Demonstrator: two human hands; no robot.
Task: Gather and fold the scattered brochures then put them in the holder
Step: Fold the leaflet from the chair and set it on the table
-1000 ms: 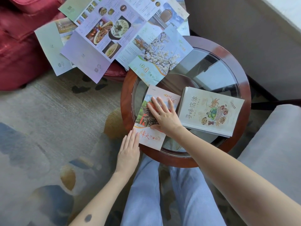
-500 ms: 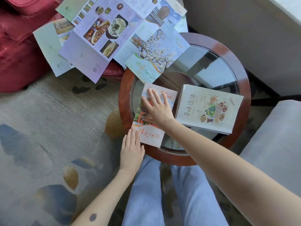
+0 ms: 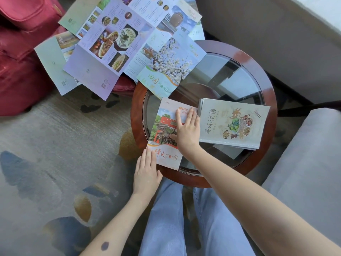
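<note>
At far left, a red upholstered seat holds several unfolded paper brochures, overlapping loosely; they show food photos on pale purple and green panels. The rightmost of these, an unfolded brochure with white blossoms and a green band, reaches over the rim of a round dark-wood side table with a glass top.

Below, a patterned grey carpet covers the floor. The left hand lies flat, fingers straight and together, gripping nothing; its fingertips press the near left corner of a folded brochure with a red gate photo and orange lettering. That brochure lies on the table's left side, its near corner overhanging the rim.

The right hand also rests flat and unclenched, palm down on the same brochure's right half, fingers extended away from the person.

Just beside it to the right, touching or nearly so, a stack of folded grey-green brochures with a food illustration sits on the glass. Pale blue trousers show below; a grey cushioned seat is at right.
</note>
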